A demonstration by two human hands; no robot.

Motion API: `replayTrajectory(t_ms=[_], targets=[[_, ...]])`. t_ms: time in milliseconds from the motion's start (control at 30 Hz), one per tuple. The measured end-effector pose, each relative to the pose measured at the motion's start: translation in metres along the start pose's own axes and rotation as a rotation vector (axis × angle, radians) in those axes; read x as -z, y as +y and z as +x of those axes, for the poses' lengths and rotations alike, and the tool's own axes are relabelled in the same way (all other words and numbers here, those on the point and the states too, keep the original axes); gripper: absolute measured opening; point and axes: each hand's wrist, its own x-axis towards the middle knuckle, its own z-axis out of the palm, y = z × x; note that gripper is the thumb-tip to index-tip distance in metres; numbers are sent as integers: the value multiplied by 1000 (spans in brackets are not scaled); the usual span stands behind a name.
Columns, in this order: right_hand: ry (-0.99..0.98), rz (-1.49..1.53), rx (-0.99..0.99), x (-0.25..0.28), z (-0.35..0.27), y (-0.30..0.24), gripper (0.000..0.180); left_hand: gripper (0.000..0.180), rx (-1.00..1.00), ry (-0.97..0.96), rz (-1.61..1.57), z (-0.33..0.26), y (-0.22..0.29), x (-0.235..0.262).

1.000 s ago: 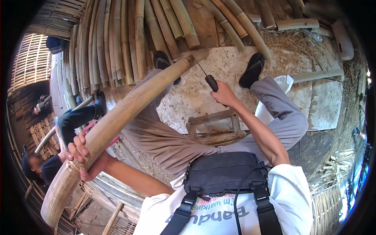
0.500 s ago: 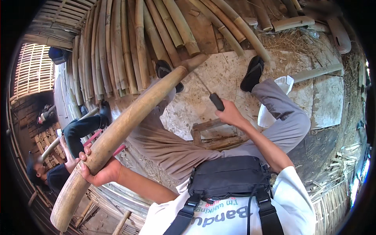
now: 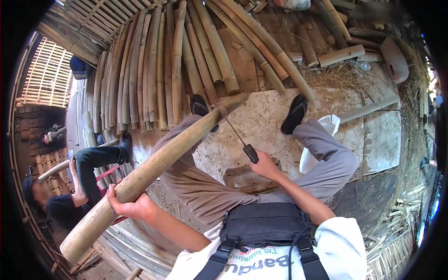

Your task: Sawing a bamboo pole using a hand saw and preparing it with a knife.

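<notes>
Head camera, looking down on a seated person. The left hand wraps its fingers around a thick bamboo pole that slants across the lap, its far end near the left foot. The right hand is closed on the dark handle of a long knife, whose blade reaches up to the pole's far end. A small wooden stool sits between the legs. Split bamboo poles lie stacked ahead. Another person sits close at the left, beside the pole's near end.
</notes>
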Motion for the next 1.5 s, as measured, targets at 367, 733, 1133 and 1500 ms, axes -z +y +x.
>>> replayTrajectory(t_ms=[367,733,1133,1500], targets=[[36,-108,54,-6,33,34,20,20,104,-44,20,7,-3,1],[64,-89,233,-14,38,30,15,30,-19,172,97,10,-9,-12],[-54,-44,-97,0,37,-2,10,35,-217,-708,-250,21,12,11],[-72,-149,-77,-2,33,38,12,36,-231,-625,-164,22,18,29]])
